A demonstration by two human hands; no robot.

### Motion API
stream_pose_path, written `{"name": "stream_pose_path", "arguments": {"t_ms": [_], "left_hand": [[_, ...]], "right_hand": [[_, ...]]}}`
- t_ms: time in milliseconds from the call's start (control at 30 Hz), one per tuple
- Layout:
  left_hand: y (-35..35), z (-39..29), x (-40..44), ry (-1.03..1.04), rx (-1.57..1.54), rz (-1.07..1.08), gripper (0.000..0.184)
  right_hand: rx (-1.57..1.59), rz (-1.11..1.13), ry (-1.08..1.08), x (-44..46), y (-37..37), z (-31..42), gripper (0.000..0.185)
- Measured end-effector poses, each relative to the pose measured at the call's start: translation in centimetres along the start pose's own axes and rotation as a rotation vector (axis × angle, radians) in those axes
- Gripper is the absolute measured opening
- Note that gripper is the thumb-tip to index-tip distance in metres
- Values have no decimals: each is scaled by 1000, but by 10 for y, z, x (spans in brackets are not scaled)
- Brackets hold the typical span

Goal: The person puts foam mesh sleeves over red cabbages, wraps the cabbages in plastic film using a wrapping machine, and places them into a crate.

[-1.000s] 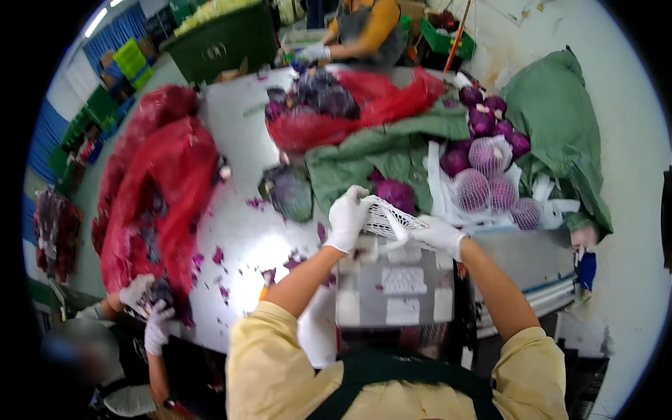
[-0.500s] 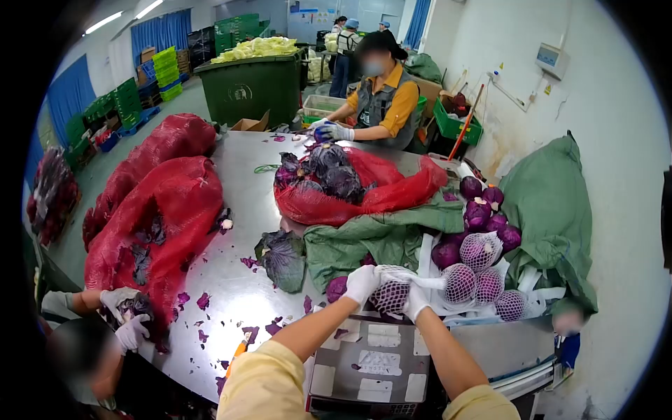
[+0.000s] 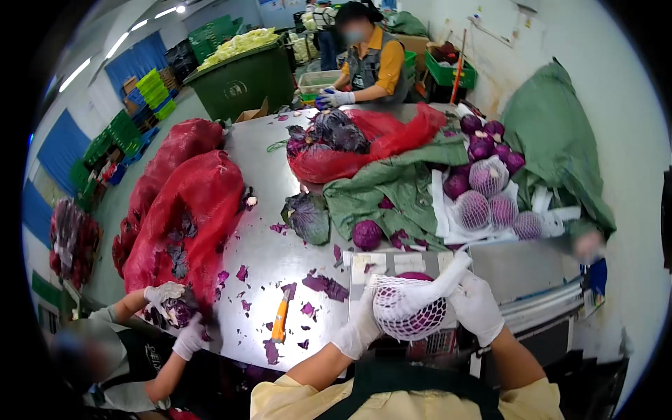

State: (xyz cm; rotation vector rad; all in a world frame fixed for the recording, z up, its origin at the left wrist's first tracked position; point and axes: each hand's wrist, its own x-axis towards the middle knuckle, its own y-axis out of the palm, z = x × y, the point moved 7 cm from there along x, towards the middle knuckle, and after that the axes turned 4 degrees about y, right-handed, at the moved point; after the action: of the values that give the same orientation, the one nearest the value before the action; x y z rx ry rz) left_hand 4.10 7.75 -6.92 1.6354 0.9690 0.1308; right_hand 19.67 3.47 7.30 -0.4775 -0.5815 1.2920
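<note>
A red cabbage (image 3: 427, 318) partly covered by a white foam net (image 3: 402, 297) is between my two gloved hands, over the near edge of the scale-like machine. My left hand (image 3: 358, 325) curls around its left side. On the right, my right hand (image 3: 479, 308) grips the bunched end of the net, which stretches up and across the cabbage. Some bare purple skin shows at the top. Beyond my hands lies a loose red cabbage (image 3: 367, 235) beside the green sack cloth (image 3: 392, 189). Several netted cabbages (image 3: 473, 210) sit farther right.
An orange-handled knife (image 3: 282, 315) lies among leaf scraps on the metal table (image 3: 252, 280). Red mesh sacks (image 3: 189, 203) fill the left side. A co-worker at lower left trims a cabbage (image 3: 178, 311); another person (image 3: 374, 63) works across the table. A full green sack (image 3: 556, 133) stands right.
My hands and the netted cabbage have come closer to my body. My right hand has shifted to the net's bunched end, and more of the cabbage shows. The view has tilted downward.
</note>
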Motion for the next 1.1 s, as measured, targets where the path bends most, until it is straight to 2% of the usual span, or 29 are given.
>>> {"name": "stream_pose_path", "arguments": {"t_ms": [67, 100, 133, 167, 233, 300, 333, 367, 400, 433, 467, 533, 567, 600, 633, 700, 733, 767, 800, 833, 867, 900, 933, 967, 1000, 1067, 1100], "left_hand": [[-20, 25, -15, -20, 30, -85, 62], [-34, 38, -22, -34, 44, -117, 62], [-42, 52, -24, -106, -125, 27, 64], [-27, 56, -35, -178, -296, 168, 66], [-12, 60, -47, -175, -209, 202, 65], [2, 60, -49, -173, -81, 230, 63], [1, 63, -44, -180, -80, 232, 63], [-1, 67, -38, -188, -121, 265, 62], [3, 71, -34, -205, -161, 296, 62], [31, 62, -44, -31, 45, 128, 61], [49, 62, -45, -44, 46, 130, 61], [72, 53, -46, 47, -23, 143, 60], [86, 49, -53, 2, -52, 212, 59], [96, 40, -54, 107, -48, 356, 53], [89, 40, -48, 74, -115, 316, 50], [81, 44, -37, -13, -178, 229, 46], [76, 51, -30, -29, -179, 225, 46], [85, 48, -26, 58, -164, 360, 45], [94, 45, -26, 148, -149, 492, 43], [80, 41, -33, 208, 163, 287, 35], [78, 35, -28, 197, 165, 281, 35], [75, 28, -18, 209, 312, 246, 34], [70, 24, -9, 230, 457, 209, 34], [60, 17, -7, 255, 344, 191, 36], [54, 9, -6, 282, 232, 177, 43], [57, 4, -4, 330, 324, 139, 57], [69, 3, 8, 314, 371, 154, 51]], "right_hand": [[490, 430, 457, -27, 19, -12, 15], [774, 437, 380, -37, 22, -5, 18], [784, 424, 387, -49, 18, -7, 18], [1032, 539, 480, -67, 19, -7, 23], [1679, 792, 903, -106, 27, 5, 48], [1321, 1082, 723, -135, 37, -15, 76], [1187, 1041, 627, -142, 33, -15, 79], [1148, 922, 656, -136, 26, -26, 85], [1167, 859, 506, -113, 12, -9, 75], [1182, 786, 362, -91, -3, 7, 65], [1152, 571, 354, -74, -18, -1, 52], [1252, 571, 412, -66, -14, -33, 38], [1227, 471, 485, -73, -5, -61, 34], [1150, 419, 548, -84, 6, -82, 35], [1074, 371, 613, -96, 18, -103, 35], [1230, 361, 658, -114, 31, -83, 38], [1338, 330, 751, -118, 27, -69, 40], [1445, 288, 845, -122, 23, -55, 42], [1630, 320, 721, -124, 28, -63, 43], [1455, 226, 837, -118, 26, -67, 43], [1492, 278, 743, -117, 29, -79, 41], [1529, 329, 648, -113, 27, -82, 39], [1832, 436, 823, -110, 30, -82, 37], [1810, 268, 820, -100, 27, -92, 37], [1735, 205, 794, -91, 17, -90, 38], [1667, 143, 723, -60, -1, -83, 41], [1677, 140, 673, -38, -10, -77, 41]]}}
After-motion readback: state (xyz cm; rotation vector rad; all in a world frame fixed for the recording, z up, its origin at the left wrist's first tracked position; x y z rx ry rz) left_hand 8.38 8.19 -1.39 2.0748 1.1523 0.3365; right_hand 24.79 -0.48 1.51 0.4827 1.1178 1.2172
